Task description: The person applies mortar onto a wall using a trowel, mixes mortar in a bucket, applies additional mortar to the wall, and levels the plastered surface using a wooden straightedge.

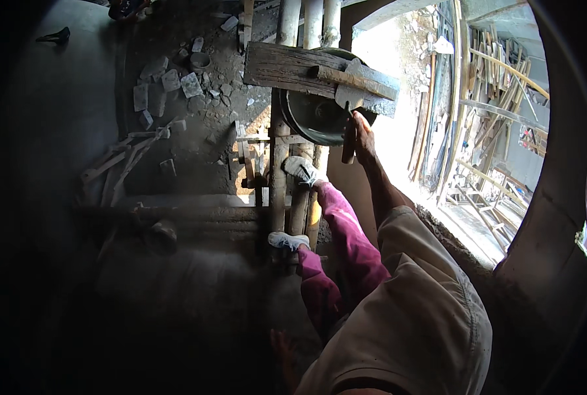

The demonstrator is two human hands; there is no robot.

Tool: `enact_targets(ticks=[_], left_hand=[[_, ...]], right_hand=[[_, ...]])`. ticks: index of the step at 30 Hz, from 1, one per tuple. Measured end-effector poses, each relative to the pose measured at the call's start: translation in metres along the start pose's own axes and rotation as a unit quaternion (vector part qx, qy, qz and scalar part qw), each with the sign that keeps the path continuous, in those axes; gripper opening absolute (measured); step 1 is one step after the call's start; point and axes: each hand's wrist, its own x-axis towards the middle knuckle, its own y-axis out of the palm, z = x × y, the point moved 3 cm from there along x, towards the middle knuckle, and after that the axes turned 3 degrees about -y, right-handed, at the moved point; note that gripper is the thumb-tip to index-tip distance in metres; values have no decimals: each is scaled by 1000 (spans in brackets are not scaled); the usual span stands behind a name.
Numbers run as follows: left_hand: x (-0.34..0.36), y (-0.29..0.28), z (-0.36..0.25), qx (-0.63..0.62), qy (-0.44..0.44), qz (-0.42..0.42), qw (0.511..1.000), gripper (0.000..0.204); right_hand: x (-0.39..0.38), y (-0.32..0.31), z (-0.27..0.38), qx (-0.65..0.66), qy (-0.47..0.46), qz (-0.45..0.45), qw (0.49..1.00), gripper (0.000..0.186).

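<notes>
Gripping the wooden handle of a trowel (350,99), the right hand (362,135) reaches forward from the lower right, its fingers closed round the grip, with the forearm and a beige sleeve (418,303) trailing back toward the lower edge. The trowel's flat metal blade lies on a rough plank (287,69), next to a wooden stick that rests across the same board. Just under the plank sits a dark round pan (313,118), partly hidden by it, and both rest on bamboo poles (280,171) of a scaffold. A second person in magenta trousers (346,237) stands on those poles, with grey shoes (301,170) planted one ahead of the other. Below, on the dirt floor, lie broken stone pieces (168,82) and loose wooden slats (126,158). The left hand is out of sight, so its state cannot be told.
</notes>
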Motion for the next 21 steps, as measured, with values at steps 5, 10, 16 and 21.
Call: enact_targets(ticks=[5,10,16,21], left_hand=[[11,-13,23,-45,13,-12,999,71],[21,-36,14,-70,74,-1,995,70],[-37,-53,76,-200,54,-9,978,75],[-27,-79,151,-304,107,47,946,77]], right_hand=[[-8,7,-11,14,3,-34,999,64],[-98,-136,-66,-129,95,-67,985,75],[-205,-126,-41,-355,193,62,913,68],[-243,-2,8,-400,72,268,874,64]])
